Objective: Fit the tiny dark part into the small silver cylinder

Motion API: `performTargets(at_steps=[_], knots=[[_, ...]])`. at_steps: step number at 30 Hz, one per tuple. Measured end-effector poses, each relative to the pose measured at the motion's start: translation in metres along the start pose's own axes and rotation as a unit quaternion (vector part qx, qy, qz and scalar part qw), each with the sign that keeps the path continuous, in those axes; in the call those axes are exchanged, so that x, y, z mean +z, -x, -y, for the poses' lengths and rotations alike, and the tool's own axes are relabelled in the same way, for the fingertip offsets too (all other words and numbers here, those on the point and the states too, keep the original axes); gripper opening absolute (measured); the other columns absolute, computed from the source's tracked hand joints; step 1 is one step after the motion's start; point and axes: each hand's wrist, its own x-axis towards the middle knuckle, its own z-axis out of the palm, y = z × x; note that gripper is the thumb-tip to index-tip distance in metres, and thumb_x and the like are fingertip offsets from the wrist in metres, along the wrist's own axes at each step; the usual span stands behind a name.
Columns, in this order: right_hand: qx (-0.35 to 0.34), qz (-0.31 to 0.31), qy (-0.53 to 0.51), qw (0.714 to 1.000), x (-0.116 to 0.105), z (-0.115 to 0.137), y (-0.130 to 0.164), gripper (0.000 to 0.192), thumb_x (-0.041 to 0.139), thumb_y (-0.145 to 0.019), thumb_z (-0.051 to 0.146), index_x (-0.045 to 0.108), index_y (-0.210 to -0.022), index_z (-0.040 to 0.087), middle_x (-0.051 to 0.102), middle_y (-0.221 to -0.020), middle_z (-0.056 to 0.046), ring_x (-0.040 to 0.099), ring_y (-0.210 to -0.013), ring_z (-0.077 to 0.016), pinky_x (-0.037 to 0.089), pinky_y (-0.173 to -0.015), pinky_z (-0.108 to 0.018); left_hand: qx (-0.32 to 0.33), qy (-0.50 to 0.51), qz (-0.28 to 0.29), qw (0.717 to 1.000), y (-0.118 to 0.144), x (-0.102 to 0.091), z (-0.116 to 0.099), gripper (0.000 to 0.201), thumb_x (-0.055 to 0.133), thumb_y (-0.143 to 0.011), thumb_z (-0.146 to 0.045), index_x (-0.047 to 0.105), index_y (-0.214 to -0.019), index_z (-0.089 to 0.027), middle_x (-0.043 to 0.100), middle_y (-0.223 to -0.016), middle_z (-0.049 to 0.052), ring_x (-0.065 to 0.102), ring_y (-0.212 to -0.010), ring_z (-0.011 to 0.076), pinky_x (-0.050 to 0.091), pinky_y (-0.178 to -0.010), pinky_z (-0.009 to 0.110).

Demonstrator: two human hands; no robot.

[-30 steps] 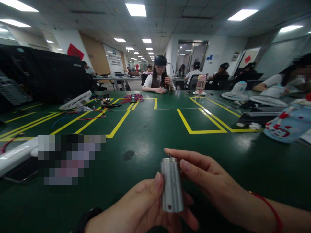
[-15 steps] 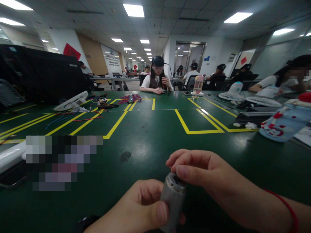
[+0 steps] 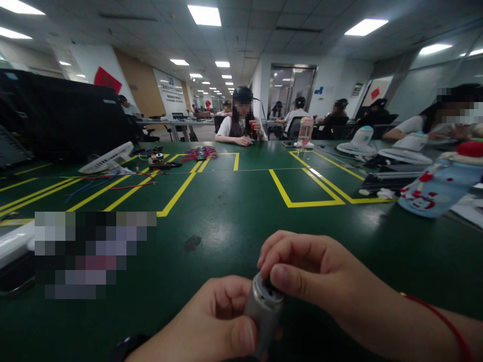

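My left hand (image 3: 215, 322) is wrapped shut around the silver metal cylinder (image 3: 262, 314), low and near over the green table (image 3: 234, 211), its long axis tipped so the top end leans away from me and slightly right. My right hand (image 3: 313, 271) sits right on that far end, fingertips (image 3: 281, 279) curled closed and pinching at the small stub on the cap, so it's the nearer hand to the working end. A second ago the cylinder stood upright with my right fingers spread loose beside it; now it's tilted, lower, and the stub is covered.
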Motion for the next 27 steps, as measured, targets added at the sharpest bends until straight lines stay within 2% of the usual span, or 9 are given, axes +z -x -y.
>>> performTargets(at_steps=[3, 6, 9, 11, 15, 19, 22, 25, 27], knots=[[0.003, 0.031, -0.016, 0.999, 0.002, 0.002, 0.002, 0.020, 0.059, -0.084, 0.034, 0.064, -0.088, 0.015, 0.059, -0.097, -0.004, 0.058, -0.082, -0.0087, 0.048, -0.065, -0.019, 0.036, 0.005, -0.007, 0.999, -0.001, 0.002, 0.001, 0.043, 0.075, -0.069, -0.051, 0.071, -0.092, -0.014, 0.068, -0.080, 0.004, 0.058, -0.064, 0.0099, 0.042, -0.060, 0.018], [0.019, 0.065, -0.019, 0.998, 0.006, 0.001, 0.005, 0.031, 0.061, -0.083, 0.033, 0.059, -0.111, 0.023, 0.061, -0.098, -0.003, 0.059, -0.073, -0.0070, 0.050, -0.069, -0.022, 0.077, 0.016, -0.030, 0.996, -0.004, 0.006, 0.001, 0.045, 0.072, -0.071, -0.054, 0.070, -0.093, -0.015, 0.068, -0.083, 0.005, 0.060, -0.069, 0.0135, 0.046, -0.065, 0.023], [0.037, 0.035, 0.042, 0.998, 0.010, -0.009, 0.006, 0.056, 0.069, -0.075, 0.028, 0.050, -0.127, 0.033, 0.061, -0.103, -0.001, 0.061, -0.076, -0.0077, 0.051, -0.072, -0.024, 0.077, -0.026, -0.057, 0.995, -0.004, 0.006, 0.000, 0.047, 0.063, -0.076, -0.059, 0.071, -0.091, -0.016, 0.068, -0.080, 0.004, 0.062, -0.070, 0.0159, 0.047, -0.068, 0.026], [0.033, 0.006, 0.083, 0.996, 0.010, -0.016, 0.006, 0.057, 0.068, -0.076, 0.029, 0.049, -0.129, 0.033, 0.062, -0.103, -0.001, 0.061, -0.080, -0.0094, 0.052, -0.073, -0.024, 0.058, -0.109, -0.075, 0.990, -0.001, 0.005, -0.003, 0.047, 0.055, -0.081, -0.061, 0.071, -0.084, -0.016, 0.069, -0.076, 0.003, 0.062, -0.070, 0.0161, 0.046, -0.068, 0.026], [-0.036, -0.037, 0.152, 0.987, 0.008, -0.016, 0.005, 0.054, 0.070, -0.074, 0.030, 0.054, -0.126, 0.033, 0.059, -0.114, -0.001, 0.060, -0.097, -0.0121, 0.050, -0.084, -0.024, 0.054, -0.321, -0.156, 0.933, 0.006, 0.001, -0.019, 0.046, 0.047, -0.089, -0.053, 0.069, -0.070, -0.018, 0.067, -0.069, 0.002, 0.060, -0.067, 0.0166, 0.044, -0.064, 0.025], [-0.015, -0.019, 0.153, 0.988, 0.010, -0.004, 0.006, 0.052, 0.067, -0.077, 0.028, 0.053, -0.126, 0.038, 0.058, -0.117, 0.002, 0.060, -0.094, -0.0096, 0.052, -0.080, -0.022, 0.135, -0.388, -0.267, 0.872, 0.010, -0.002, -0.036, 0.021, 0.052, -0.092, -0.038, 0.067, -0.090, -0.023, 0.067, -0.080, -0.001, 0.060, -0.077, 0.0172, 0.045, -0.070, 0.024], [0.011, -0.015, 0.182, 0.983, 0.012, -0.003, 0.007, 0.053, 0.067, -0.075, 0.025, 0.053, -0.125, 0.037, 0.059, -0.114, 0.001, 0.060, -0.088, -0.0099, 0.052, -0.072, -0.021, 0.177, -0.410, -0.238, 0.863, 0.011, -0.001, -0.042, 0.016, 0.053, -0.092, -0.029, 0.066, -0.102, -0.028, 0.067, -0.096, -0.001, 0.060, -0.091, 0.0178, 0.044, -0.081, 0.025], [0.015, -0.025, 0.221, 0.975, 0.013, -0.008, 0.009, 0.052, 0.069, -0.072, 0.022, 0.057, -0.120, 0.037, 0.060, -0.112, 0.002, 0.060, -0.087, -0.0103, 0.052, -0.072, -0.021, 0.179, -0.423, -0.196, 0.866, 0.011, 0.003, -0.043, 0.014, 0.056, -0.090, -0.026, 0.070, -0.092, -0.026, 0.065, -0.095, 0.000, 0.060, -0.090, 0.0175, 0.045, -0.080, 0.026], [0.003, -0.045, 0.234, 0.971, 0.014, -0.013, 0.010, 0.054, 0.069, -0.070, 0.020, 0.057, -0.120, 0.038, 0.060, -0.112, 0.003, 0.061, -0.089, -0.0107, 0.052, -0.074, -0.021, 0.188, -0.409, -0.201, 0.870, 0.011, 0.005, -0.042, 0.012, 0.059, -0.089, -0.025, 0.071, -0.089, -0.027, 0.065, -0.095, 0.000, 0.061, -0.089, 0.0172, 0.046, -0.080, 0.025]])
